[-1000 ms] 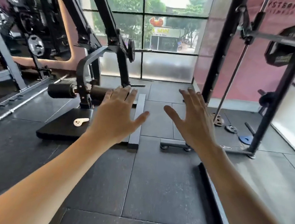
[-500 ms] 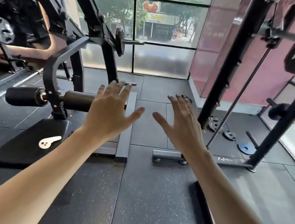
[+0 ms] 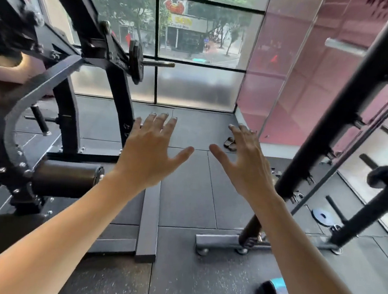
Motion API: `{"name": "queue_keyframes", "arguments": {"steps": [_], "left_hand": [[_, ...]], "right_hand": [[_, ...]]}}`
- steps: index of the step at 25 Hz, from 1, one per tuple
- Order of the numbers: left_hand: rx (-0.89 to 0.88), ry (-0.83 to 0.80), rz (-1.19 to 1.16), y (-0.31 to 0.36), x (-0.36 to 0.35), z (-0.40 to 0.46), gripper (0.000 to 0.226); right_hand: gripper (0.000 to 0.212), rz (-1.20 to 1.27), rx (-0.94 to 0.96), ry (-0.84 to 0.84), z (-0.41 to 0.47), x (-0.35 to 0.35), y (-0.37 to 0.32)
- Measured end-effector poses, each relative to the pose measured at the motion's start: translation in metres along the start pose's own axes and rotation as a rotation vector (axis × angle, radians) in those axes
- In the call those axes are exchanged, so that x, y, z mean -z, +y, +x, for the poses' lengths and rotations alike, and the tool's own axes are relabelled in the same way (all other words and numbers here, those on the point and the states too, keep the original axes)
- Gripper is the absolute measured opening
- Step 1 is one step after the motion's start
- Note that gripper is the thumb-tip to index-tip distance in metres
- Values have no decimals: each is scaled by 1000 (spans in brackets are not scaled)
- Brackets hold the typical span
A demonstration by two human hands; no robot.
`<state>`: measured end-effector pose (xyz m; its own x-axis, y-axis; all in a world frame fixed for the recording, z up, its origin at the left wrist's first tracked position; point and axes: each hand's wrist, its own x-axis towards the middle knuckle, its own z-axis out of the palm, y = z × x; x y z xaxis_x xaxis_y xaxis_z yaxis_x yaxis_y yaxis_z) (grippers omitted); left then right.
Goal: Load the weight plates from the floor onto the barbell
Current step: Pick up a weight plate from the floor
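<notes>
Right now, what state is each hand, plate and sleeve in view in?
Left hand: open, empty, fingers spread.
Right hand: open, empty, fingers spread.
Blue plate: flat on the floor inside the rack, untouched.
Black plate: loaded upright on the machine's sleeve.
Sleeve: outer end bare.
Sandals: on the floor by the pink wall.

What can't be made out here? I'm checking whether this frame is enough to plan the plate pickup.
- Floor plates behind the right hand and rack upright: head view shows only the blue plate clearly.
- Barbell: cut off at the right edge, blurred.
- Plate markings: too small.
- Both the left hand and the right are open, holding nothing.
</notes>
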<state>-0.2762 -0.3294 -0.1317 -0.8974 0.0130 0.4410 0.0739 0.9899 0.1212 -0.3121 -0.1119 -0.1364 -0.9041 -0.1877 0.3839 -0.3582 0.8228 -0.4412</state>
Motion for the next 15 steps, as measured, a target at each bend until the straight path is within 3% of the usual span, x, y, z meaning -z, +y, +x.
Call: {"name": "queue_keyframes", "arguments": {"steps": [15], "left_hand": [[-231, -138, 13, 0, -207, 372, 93]], "right_hand": [[89, 91, -246, 90, 328, -100, 182]]}}
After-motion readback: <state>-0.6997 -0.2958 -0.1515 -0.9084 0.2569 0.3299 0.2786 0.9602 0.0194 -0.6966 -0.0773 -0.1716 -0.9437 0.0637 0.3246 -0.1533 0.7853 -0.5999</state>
